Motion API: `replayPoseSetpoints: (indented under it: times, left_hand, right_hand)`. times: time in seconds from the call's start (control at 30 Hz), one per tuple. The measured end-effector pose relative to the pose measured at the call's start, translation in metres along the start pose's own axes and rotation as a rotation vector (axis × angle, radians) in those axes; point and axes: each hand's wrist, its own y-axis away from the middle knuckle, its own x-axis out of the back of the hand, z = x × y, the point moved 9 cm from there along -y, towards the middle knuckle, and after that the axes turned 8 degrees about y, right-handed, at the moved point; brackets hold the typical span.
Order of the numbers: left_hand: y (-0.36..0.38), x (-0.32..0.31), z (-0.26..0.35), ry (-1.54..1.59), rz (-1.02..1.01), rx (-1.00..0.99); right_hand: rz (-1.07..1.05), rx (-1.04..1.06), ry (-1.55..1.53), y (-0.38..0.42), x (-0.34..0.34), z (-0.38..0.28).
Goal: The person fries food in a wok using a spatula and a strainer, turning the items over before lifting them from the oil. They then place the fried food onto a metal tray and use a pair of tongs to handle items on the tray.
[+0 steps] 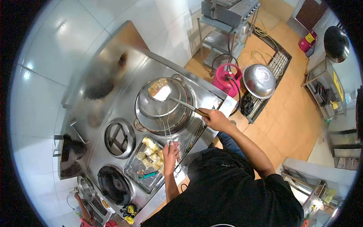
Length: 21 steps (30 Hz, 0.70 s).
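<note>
- Right hand clenched on wooden handle of spatula, blade in wok under pale food slab.
- Left hand grasping wire handle of skimmer, wire running up to wok rim.
- Wok sitting on burner of steel stove desk, far side.
- Metal tray of yellowish food pieces just beside left hand, green-handled tool lying in it.
- Two free burners left of tray.
- Pink gas cylinder on floor beyond stove.
</note>
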Motion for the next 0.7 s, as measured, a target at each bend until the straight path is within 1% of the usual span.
replayPoseSetpoints:
  times: [0.13, 0.23, 0.37, 0.43, 0.47, 0.53, 0.57, 0.63, 0.7]
  left_hand:
    - [0.008, 0.003, 0.007, 0.000, -0.015, -0.025]
    - [0.011, 0.007, 0.004, 0.025, -0.001, -0.019]
    - [0.008, 0.016, -0.003, 0.015, 0.013, 0.013]
    - [0.006, 0.013, -0.002, 0.034, 0.008, 0.016]
    - [0.006, 0.014, -0.008, 0.080, 0.046, 0.068]
    - [0.006, 0.015, -0.014, 0.132, 0.043, 0.079]
    - [0.006, 0.014, -0.018, 0.180, 0.040, 0.095]
    - [0.006, 0.014, -0.023, 0.195, 0.039, 0.103]
    - [0.008, 0.016, -0.025, 0.209, 0.037, 0.114]
  right_hand:
    - [-0.036, -0.037, -0.036, 0.003, -0.006, -0.004]
    - [-0.048, -0.049, -0.121, 0.006, -0.014, -0.001]
    - [-0.080, -0.071, -0.136, 0.009, -0.021, -0.002]
    - [-0.103, -0.071, -0.080, 0.008, -0.025, -0.001]
    - [-0.106, -0.069, -0.080, 0.008, -0.024, -0.004]
    - [-0.135, -0.103, 0.018, 0.008, -0.022, -0.006]
    - [-0.138, -0.103, 0.017, 0.007, -0.019, -0.008]
    - [-0.156, -0.062, 0.053, 0.005, -0.019, -0.013]
    - [-0.170, -0.045, 0.023, 0.005, -0.025, -0.014]
